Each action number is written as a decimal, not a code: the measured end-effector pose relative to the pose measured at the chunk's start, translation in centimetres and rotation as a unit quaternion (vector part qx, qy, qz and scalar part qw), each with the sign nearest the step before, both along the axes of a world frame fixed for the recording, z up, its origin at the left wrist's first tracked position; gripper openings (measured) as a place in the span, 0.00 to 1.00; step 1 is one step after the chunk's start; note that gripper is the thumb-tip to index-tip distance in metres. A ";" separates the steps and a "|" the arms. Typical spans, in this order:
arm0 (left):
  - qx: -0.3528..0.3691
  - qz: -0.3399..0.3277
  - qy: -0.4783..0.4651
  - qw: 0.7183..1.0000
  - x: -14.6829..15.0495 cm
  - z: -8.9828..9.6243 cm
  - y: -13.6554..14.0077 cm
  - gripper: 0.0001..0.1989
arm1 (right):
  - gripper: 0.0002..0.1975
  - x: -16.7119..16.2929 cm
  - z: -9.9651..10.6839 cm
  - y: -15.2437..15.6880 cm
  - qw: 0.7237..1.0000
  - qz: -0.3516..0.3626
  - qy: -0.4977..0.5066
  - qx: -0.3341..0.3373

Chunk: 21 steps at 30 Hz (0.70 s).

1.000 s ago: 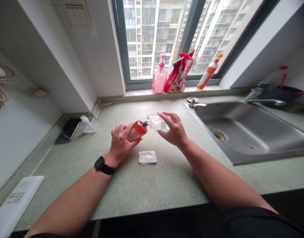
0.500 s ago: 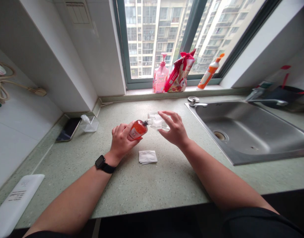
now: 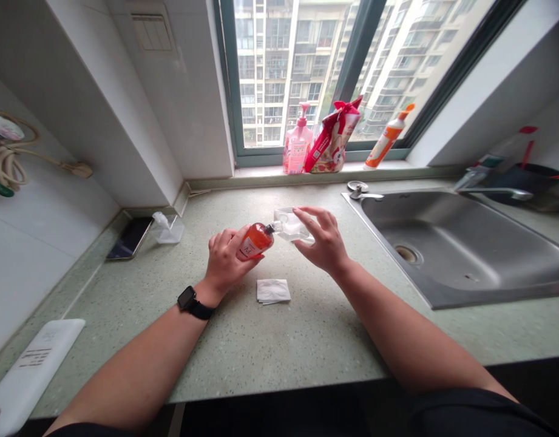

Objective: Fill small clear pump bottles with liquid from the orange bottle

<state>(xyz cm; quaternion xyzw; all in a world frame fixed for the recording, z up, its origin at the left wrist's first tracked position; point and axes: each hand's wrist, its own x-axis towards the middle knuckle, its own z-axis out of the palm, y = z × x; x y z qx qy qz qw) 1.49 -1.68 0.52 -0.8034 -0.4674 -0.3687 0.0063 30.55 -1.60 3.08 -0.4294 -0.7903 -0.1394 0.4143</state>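
Observation:
My left hand (image 3: 227, 256) is wrapped round a bottle of orange-red liquid (image 3: 256, 241) with a pale label. The bottle tilts to the right, and its dark threaded neck meets the mouth of a clear square bottle (image 3: 288, 224). My right hand (image 3: 322, 237) grips that clear bottle, fingers above and thumb below, tipped toward the left. Whether liquid is passing between the two mouths I cannot tell. Nearer to me on the counter lies a folded white tissue (image 3: 273, 291).
A clear container with a white pump top (image 3: 167, 229) stands by a phone (image 3: 130, 238) at left. At front left lies a white slab-like device (image 3: 36, 370). The steel sink (image 3: 465, 243) is at right. On the sill stand a pink pump bottle (image 3: 298, 145), a red bag (image 3: 332, 139) and an orange-white bottle (image 3: 388, 138).
The whole view has shifted slightly downward and to the right. Both hands keep their hold, and the two bottles stay mouth to mouth.

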 end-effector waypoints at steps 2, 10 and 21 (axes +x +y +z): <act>0.004 -0.001 -0.003 1.000 0.0 0.0 0.0 0.40 | 0.54 0.0 -0.1 0.0 1.000 -0.002 0.003 -0.009; 0.000 -0.006 -0.003 1.000 0.1 -0.1 0.0 0.40 | 0.52 0.1 -0.1 0.1 1.000 0.005 0.000 0.012; -0.001 -0.009 -0.004 1.000 0.2 -0.2 -0.1 0.41 | 0.51 0.1 0.2 0.2 0.998 -0.003 -0.010 0.066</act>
